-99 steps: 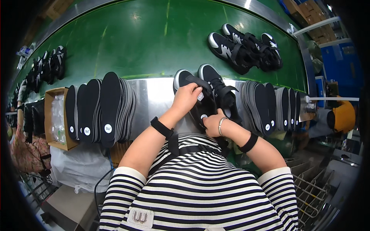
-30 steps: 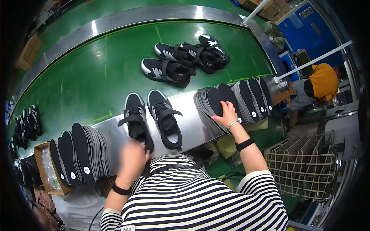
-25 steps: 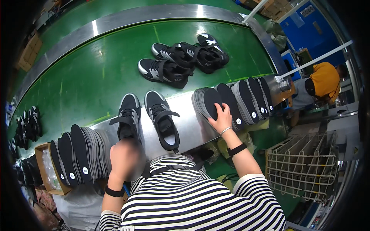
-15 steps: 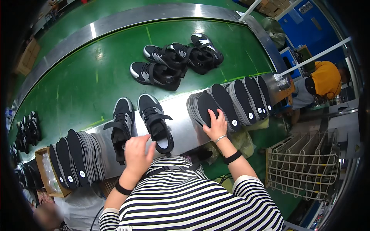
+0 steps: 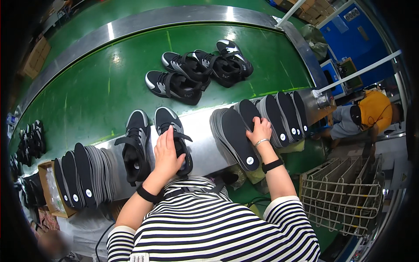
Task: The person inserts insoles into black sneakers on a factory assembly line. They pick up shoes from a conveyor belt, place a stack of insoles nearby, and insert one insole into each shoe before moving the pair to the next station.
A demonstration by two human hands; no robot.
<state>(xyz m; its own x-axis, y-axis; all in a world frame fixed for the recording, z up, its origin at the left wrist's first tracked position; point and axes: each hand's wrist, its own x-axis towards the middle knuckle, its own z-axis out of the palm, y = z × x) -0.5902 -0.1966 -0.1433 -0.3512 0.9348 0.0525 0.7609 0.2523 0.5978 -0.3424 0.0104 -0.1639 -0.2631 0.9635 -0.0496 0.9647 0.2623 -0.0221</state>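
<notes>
Two black sneakers stand on the steel ledge [image 5: 200,139] in front of me. My left hand [image 5: 166,153] rests flat on the right sneaker [image 5: 173,133], fingers together over its laces. The left sneaker [image 5: 135,146] stands beside it, untouched. My right hand [image 5: 260,129] reaches into a row of black insoles [image 5: 257,122] leaning on the ledge, its fingers on the edge of one insole. A large insole [image 5: 235,137] lies just left of that hand.
Several more black sneakers [image 5: 196,70] lie on the green conveyor belt [image 5: 96,87] beyond the ledge. Another stack of insoles [image 5: 83,174] leans at the left by a cardboard box [image 5: 48,192]. A wire basket [image 5: 345,196] stands at the right, near a person in orange [image 5: 371,113].
My left hand has come up from below the ledge onto the right sneaker. My right hand has stayed on the insole row while the view shifted slightly left.
</notes>
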